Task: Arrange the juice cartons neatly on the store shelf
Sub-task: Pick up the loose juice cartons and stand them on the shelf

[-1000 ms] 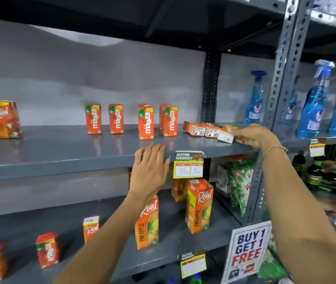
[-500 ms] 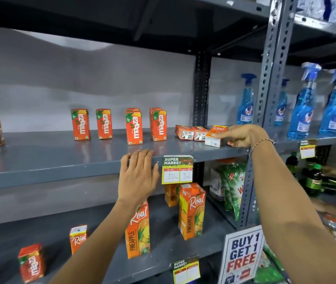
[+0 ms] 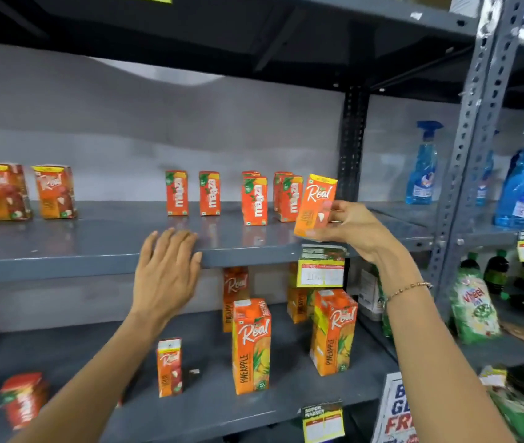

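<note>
My right hand (image 3: pixel 355 230) holds a small orange Real juice carton (image 3: pixel 315 204) upright, just above the front edge of the grey upper shelf (image 3: pixel 94 247). My left hand (image 3: pixel 166 270) rests flat with fingers spread on that shelf's front edge, holding nothing. Behind stand several small Maaza cartons (image 3: pixel 254 199) in a loose row. Two Real cartons (image 3: pixel 54 191) stand at the far left. The lower shelf (image 3: pixel 209 410) bears tall Real pineapple cartons (image 3: pixel 251 346) and small cartons (image 3: pixel 170 367).
A perforated steel upright (image 3: pixel 471 148) divides the bays on the right. Blue spray bottles (image 3: pixel 422 167) stand in the right bay, with green bags (image 3: pixel 474 308) and dark bottles below. Yellow price tags (image 3: pixel 320 266) hang from the shelf edges. A promotion sign (image 3: pixel 396 414) leans at the bottom right.
My right hand has picked the small Real carton up from where it lay and turned it upright, moving it left towards the Maaza cartons. The view has shifted left. My left hand stays on the edge.
</note>
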`<state>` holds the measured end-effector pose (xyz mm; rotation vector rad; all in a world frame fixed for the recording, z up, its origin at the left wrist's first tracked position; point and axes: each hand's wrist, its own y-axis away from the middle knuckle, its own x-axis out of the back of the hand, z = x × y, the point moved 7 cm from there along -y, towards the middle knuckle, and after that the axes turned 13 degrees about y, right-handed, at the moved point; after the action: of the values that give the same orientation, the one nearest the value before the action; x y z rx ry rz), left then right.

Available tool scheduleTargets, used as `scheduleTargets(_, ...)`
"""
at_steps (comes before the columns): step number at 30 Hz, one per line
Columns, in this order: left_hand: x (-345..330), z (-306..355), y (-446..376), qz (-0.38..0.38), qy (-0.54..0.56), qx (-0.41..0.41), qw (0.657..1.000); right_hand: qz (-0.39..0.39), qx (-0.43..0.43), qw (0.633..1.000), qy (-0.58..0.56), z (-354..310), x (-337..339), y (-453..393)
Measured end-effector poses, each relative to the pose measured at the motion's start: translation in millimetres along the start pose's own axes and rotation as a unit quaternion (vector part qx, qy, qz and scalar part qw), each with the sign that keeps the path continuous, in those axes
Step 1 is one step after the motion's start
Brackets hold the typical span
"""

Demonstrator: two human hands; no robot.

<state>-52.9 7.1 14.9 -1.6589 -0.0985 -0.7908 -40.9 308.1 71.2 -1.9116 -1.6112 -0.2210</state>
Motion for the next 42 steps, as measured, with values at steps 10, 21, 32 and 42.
scheduleTargets(10,89.1,-196.4,68.0,-0.009,-0.049,0.098,0.994,-0.104,0.067,0.991,-0.058,-120.1,-204.5,-17.9)
scheduleTargets(21,138.5,-310.3,86.7,-0.021,-0.038,0.063,0.997,-0.050,0.039,0.998,0.020,-220.0,-370.9,-69.0)
scheduleTargets(32,134.9,-315.6,87.5,0.039,-0.088,-0.013,0.995,-0.051,0.021,0.992,0.117,-245.0,-439.6,-109.2)
scheduleTargets(42,131.8,-318.5,91.9,0.062,-0.090,-0.005,0.994,-0.092,0.055,0.984,0.143,-243.8,-446.8,-101.4)
